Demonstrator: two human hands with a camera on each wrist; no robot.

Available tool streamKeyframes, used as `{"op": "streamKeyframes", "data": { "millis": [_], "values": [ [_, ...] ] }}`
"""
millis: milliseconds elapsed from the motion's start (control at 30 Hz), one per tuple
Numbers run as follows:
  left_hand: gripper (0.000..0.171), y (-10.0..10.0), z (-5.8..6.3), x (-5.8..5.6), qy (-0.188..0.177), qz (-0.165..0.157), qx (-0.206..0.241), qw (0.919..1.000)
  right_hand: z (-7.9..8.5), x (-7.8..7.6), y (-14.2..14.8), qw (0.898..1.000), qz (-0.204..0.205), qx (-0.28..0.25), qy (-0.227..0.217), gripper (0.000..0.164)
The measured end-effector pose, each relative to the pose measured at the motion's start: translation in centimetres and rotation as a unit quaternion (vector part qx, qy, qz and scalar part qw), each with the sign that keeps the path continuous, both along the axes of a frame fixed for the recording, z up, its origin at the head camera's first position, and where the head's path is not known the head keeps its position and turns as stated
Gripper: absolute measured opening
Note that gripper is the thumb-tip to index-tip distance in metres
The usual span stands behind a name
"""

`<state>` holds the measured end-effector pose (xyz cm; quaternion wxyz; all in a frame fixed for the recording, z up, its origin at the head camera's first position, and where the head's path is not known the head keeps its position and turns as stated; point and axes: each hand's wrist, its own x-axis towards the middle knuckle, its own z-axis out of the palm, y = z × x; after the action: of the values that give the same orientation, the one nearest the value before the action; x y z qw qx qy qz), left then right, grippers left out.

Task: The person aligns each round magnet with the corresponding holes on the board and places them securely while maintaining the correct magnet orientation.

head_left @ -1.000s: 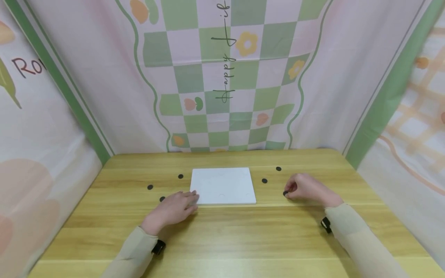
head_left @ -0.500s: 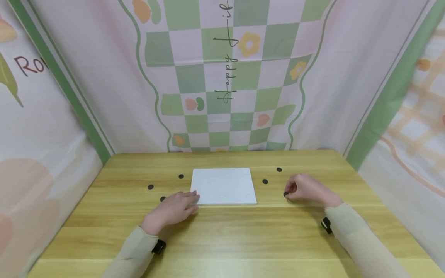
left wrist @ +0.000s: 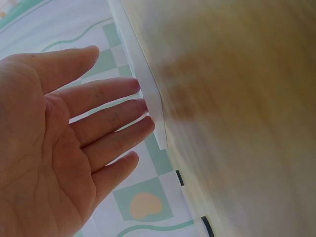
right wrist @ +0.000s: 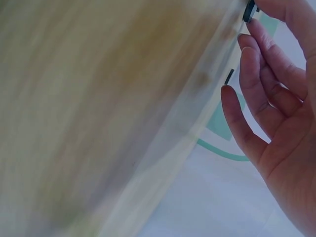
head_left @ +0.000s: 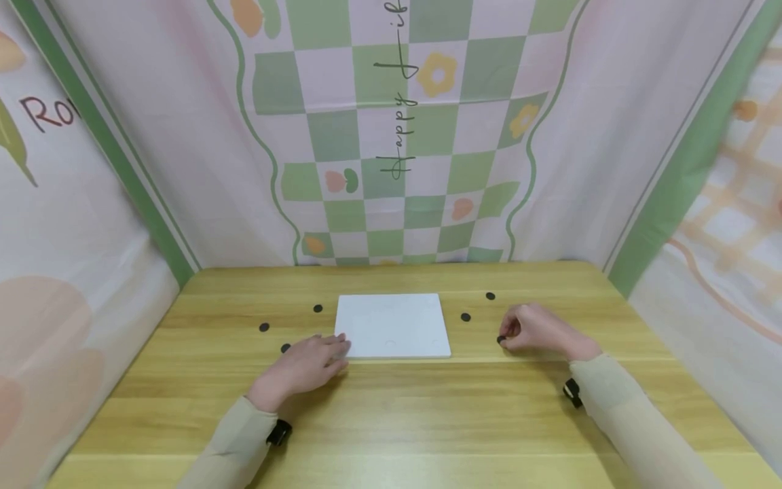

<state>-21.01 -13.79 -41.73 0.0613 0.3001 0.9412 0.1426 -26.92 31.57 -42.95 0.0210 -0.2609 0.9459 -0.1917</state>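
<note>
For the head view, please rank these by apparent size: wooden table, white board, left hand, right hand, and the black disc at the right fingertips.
Largest to smallest:
1. Wooden table
2. White board
3. Left hand and right hand: too alike to rank
4. Black disc, partly covered

Two bare hands reach forward, the left stretched flat, the right gathered in a pinch.
The left hand lies palm down, its fingers nearly straight and slightly parted, the thumb held away from them; behind it the left forearm slants in from the lower left in a beige sleeve. The right hand brings thumb and forefinger together at the tips, little finger standing apart, wrist bent inward from the right forearm, likewise sleeved.
</note>
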Motion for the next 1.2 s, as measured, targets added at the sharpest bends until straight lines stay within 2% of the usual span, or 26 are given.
{"op": "streamKeyframes", "data": {
  "millis": [200, 533, 967, 1200],
  "values": [
    [0.042, 0.0, 0.1, 0.0, -0.005, 0.001, -0.001, 1.0000, 0.2, -0.1, -0.4, 1.000, -0.005, -0.006, -0.005, 0.010],
    [0.042, 0.0, 0.0, 0.0, -0.006, 0.002, 0.001, 1.0000, 0.3, -0.3, -1.4, 0.999, 0.024, -0.030, 0.012, 0.009],
    [0.042, -0.1, 0.0, -0.1, -0.006, -0.005, 0.003, 1.0000, 0.8, -0.3, -2.8, 0.998, 0.035, -0.045, 0.018, 0.010],
    [0.042, -0.2, -0.1, -0.2, -0.007, -0.003, 0.001, 1.0000, 0.6, -0.5, -3.2, 0.998, 0.028, -0.048, 0.005, 0.010]
  ]
}}
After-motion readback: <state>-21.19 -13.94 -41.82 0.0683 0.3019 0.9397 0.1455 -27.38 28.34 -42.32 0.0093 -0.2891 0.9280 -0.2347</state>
